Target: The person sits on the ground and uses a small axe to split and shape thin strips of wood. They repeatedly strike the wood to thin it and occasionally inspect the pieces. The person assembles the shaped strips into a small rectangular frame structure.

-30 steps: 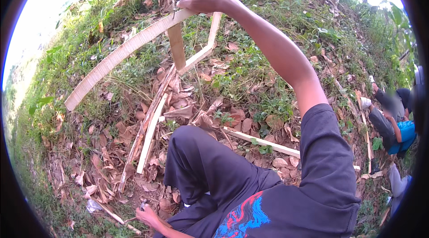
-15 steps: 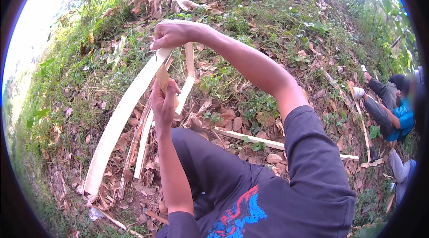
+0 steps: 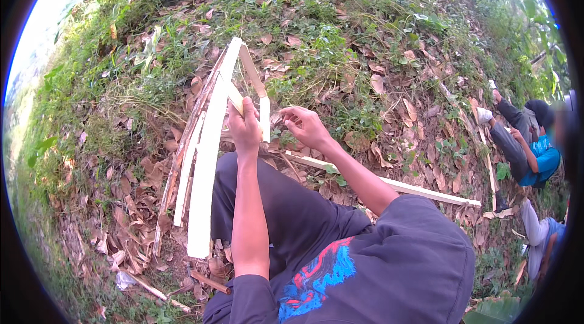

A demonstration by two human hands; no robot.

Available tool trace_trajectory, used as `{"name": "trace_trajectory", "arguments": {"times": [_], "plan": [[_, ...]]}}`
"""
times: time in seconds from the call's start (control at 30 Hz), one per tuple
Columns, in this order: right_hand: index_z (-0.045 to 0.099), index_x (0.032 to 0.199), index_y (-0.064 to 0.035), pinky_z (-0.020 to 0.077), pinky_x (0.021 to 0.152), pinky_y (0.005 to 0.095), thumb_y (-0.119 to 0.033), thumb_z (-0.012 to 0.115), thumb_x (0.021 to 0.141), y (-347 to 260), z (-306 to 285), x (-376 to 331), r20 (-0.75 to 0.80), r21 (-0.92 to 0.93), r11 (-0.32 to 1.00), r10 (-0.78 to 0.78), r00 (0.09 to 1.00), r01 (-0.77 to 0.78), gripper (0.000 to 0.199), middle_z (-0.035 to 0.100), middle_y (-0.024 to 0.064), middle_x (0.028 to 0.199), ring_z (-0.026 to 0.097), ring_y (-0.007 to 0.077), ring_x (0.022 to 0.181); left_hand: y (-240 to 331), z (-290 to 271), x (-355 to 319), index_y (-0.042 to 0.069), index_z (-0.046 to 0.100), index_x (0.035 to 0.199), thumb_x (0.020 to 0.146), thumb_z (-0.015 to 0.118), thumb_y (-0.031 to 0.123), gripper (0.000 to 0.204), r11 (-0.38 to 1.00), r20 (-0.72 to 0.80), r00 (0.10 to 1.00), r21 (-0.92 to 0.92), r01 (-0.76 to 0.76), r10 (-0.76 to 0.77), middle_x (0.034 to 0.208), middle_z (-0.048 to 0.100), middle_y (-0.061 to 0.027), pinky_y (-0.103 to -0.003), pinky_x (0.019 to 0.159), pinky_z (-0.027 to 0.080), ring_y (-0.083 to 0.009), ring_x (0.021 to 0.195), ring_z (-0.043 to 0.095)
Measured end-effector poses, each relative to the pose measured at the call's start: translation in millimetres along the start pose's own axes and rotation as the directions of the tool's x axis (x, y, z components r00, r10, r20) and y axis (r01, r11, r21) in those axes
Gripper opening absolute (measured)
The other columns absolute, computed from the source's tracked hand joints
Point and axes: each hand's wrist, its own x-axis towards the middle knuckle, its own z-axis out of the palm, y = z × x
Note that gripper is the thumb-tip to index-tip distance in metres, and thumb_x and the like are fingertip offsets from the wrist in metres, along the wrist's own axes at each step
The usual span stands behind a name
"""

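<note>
My left hand (image 3: 244, 128) is closed round a short pale wooden strip (image 3: 235, 98), whose upper end meets a long flat wooden slat (image 3: 211, 160). The long slat slants down toward me from its narrow top. At that top it meets another thin strip (image 3: 252, 72), which runs down to a pale piece (image 3: 265, 118) beside my left hand. My right hand (image 3: 307, 126) is held just to the right, fingers loosely bent and apart, with nothing seen in it. Behind the long slat lie a narrower slat (image 3: 187, 181) and a rough brown stick (image 3: 167, 193).
A long pale batten (image 3: 420, 190) lies on leaf litter to the right of my knee. A brown wooden handle (image 3: 210, 281) lies low at left, near a crumpled white scrap (image 3: 125, 280). At far right, a person in a blue shirt (image 3: 544, 160) sits near another person (image 3: 541, 236).
My right hand has come off the slat's top and down to the right, fingers opening. The long slat has swung steeper, its lower end shifting right. My left hand keeps its grip.
</note>
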Motion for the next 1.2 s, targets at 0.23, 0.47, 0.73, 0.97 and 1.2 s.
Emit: {"name": "trace_trajectory", "arguments": {"times": [0.23, 0.47, 0.73, 0.97, 1.2], "plan": [[0.017, 0.158, -0.0116, 0.0506, 0.071, 0.0299, -0.012, 0.059, 0.090, -27.3, 17.0, 93.1, -0.011, 0.151, 0.984, 0.100, 0.995, -0.097, 0.080, 0.065, 0.0069, 0.080, 0.058, 0.0130, 0.070, -30.3, -0.6, 3.8, -0.001, 0.056, 0.111, 0.104, 0.049, 0.031, 0.034, 0.854, 0.053, 0.978, 0.479, -0.202, 0.202, 0.073, 0.054, -0.0031, -0.030, 0.061, 0.043, -0.0125, 0.066, 0.052], [0.016, 0.158, -0.0106, 0.0495, 0.059, 0.0329, -0.007, 0.055, 0.087, -20.9, 33.5, 125.9, 0.000, 0.217, 0.971, 0.107, 0.994, -0.104, 0.081, 0.069, 0.0136, 0.090, 0.055, 0.0139, 0.061, -36.6, -2.6, 1.2, -0.001, 0.055, 0.117, 0.105, 0.048, 0.030, 0.033, 0.944, 0.084, 0.996, 0.329, -0.032, 0.004, 0.079, 0.053, -0.0029, -0.033, 0.064, 0.044, -0.0141, 0.069, 0.051], [0.032, 0.154, -0.0131, 0.0534, 0.075, 0.0387, -0.009, 0.058, 0.081, -28.5, 19.9, 99.9, 0.000, 0.156, 0.978, 0.138, 0.990, -0.136, 0.077, 0.066, 0.0248, 0.108, 0.068, 0.0286, 0.077, -22.3, -10.6, -5.9, 0.001, 0.052, 0.115, 0.106, 0.048, 0.032, 0.033, 0.984, 0.048, 0.993, 0.148, 0.098, -0.106, 0.079, 0.046, 0.0012, -0.028, 0.067, 0.041, -0.0104, 0.070, 0.045], [0.033, 0.153, -0.0114, 0.0539, 0.078, 0.0402, -0.011, 0.061, 0.080, -23.1, 27.7, 95.2, 0.045, 0.110, 0.980, 0.163, 0.986, -0.167, 0.078, 0.070, 0.0243, 0.101, 0.069, 0.0318, 0.083, -10.0, -18.4, -10.3, 0.005, 0.050, 0.099, 0.106, 0.047, 0.034, 0.030, 0.990, 0.068, 0.992, 0.098, 0.098, -0.105, 0.078, 0.046, 0.0009, -0.029, 0.071, 0.042, -0.0113, 0.073, 0.046], [0.029, 0.153, -0.0065, 0.0526, 0.076, 0.0426, -0.013, 0.061, 0.083, -9.0, 31.8, 81.7, 0.007, 0.081, 0.990, 0.116, 0.993, -0.116, 0.077, 0.067, 0.0235, 0.094, 0.067, 0.0328, 0.083, -7.0, -5.0, -21.0, 0.005, 0.049, 0.094, 0.106, 0.048, 0.036, 0.033, 0.991, 0.073, 0.992, 0.096, 0.094, -0.101, 0.076, 0.048, 0.0001, -0.030, 0.073, 0.043, -0.0122, 0.072, 0.048]]}}
